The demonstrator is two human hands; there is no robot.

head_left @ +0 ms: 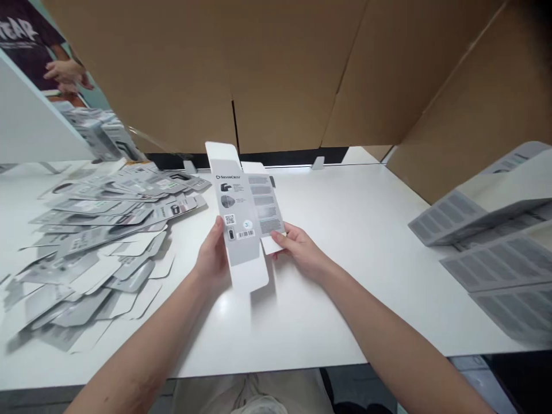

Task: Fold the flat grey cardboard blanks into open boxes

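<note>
Between my hands is a grey and white SilverCrest carton (pixel 241 213), held up above the table with its end flaps standing out. Two printed sides face me, with small pictures, a QR code, a barcode and blocks of text. My left hand (pixel 213 250) grips its left edge, the thumb on the near side and the other fingers hidden behind. On the lower right part of the carton, my right hand (pixel 299 247) pinches the panel between thumb and fingers. To the left lies a spread pile of flat cartons (pixel 107 247).
Opened-out cartons (pixel 495 230) stand on the right of the white table (pixel 345 276). Brown cardboard (pixel 293 75) walls off the back and right. At the far left are more upright cartons (pixel 103 135) and a person with hands together (pixel 66 73).
</note>
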